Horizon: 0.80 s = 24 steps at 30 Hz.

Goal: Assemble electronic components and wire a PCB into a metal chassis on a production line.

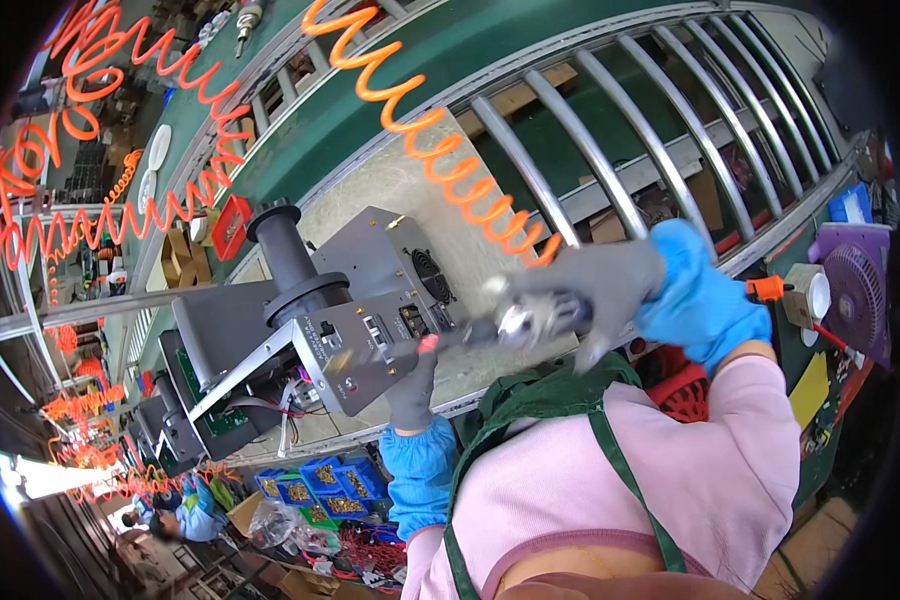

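Observation:
My gloved right hand (595, 285), smeared by motion, is closed round a pneumatic screwdriver (515, 325) with a shiny metal body. An orange coiled air hose (460, 165) runs down to it. The tool's blurred shaft points left, across the face of a dark grey metal housing (345, 350) with switches, sockets and a round fan. At the housing's near right edge, my gloved left hand (411, 395) grips the panel, some fingers hidden. A red spot shows by its fingertip. A black cylinder with wide rings (295, 260) and a silver bracket (245, 370) belong to the same unit.
A roller conveyor (620, 125) stretches to the upper right. Blue bins (325, 480) of small brass-coloured parts stand at lower left, beside tangled wires. At right are a purple fan (855, 290) and a white cup-like container (808, 290). More coiled hoses (70, 130) hang at left; people sit farther off.

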### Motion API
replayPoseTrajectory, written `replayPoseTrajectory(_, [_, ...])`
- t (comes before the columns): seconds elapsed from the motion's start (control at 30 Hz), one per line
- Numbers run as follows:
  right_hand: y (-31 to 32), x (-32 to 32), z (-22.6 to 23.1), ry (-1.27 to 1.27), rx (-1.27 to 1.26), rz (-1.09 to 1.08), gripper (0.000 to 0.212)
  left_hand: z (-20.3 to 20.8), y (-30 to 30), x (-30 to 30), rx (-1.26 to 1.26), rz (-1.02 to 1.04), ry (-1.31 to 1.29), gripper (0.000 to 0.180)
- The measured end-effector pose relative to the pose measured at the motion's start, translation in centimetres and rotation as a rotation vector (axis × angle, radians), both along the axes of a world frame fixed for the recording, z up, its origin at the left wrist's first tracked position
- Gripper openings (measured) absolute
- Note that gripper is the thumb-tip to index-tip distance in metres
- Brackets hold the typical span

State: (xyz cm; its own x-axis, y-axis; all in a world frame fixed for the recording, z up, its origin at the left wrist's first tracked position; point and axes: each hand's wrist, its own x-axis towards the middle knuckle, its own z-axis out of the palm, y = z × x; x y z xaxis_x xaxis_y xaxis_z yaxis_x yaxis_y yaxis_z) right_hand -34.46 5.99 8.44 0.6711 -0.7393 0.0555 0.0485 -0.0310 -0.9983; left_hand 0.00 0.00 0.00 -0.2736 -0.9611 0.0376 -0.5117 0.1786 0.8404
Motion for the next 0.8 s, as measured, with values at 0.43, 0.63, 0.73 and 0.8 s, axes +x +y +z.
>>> replayPoseTrajectory(0.43, [-4.9,-1.7,-1.2,1.059,-0.152,0.061,0.097,2.7,0.1,-2.5,0.038,0.071,-0.033,0.031])
replayPoseTrajectory(0.63, [-6.2,-1.9,-0.4,1.112,-0.253,0.070,0.092,2.8,0.0,-2.3,0.035,0.060,-0.083,0.031])
replayPoseTrajectory(0.73, [-7.4,-1.7,0.5,1.125,-0.278,0.099,0.089,2.9,-0.1,-2.4,-0.023,0.040,-0.084,0.030])
replayPoseTrajectory(0.8, [-8.2,-1.7,0.8,1.122,-0.287,0.129,0.089,2.5,0.0,-2.1,0.033,0.052,-0.122,0.030])
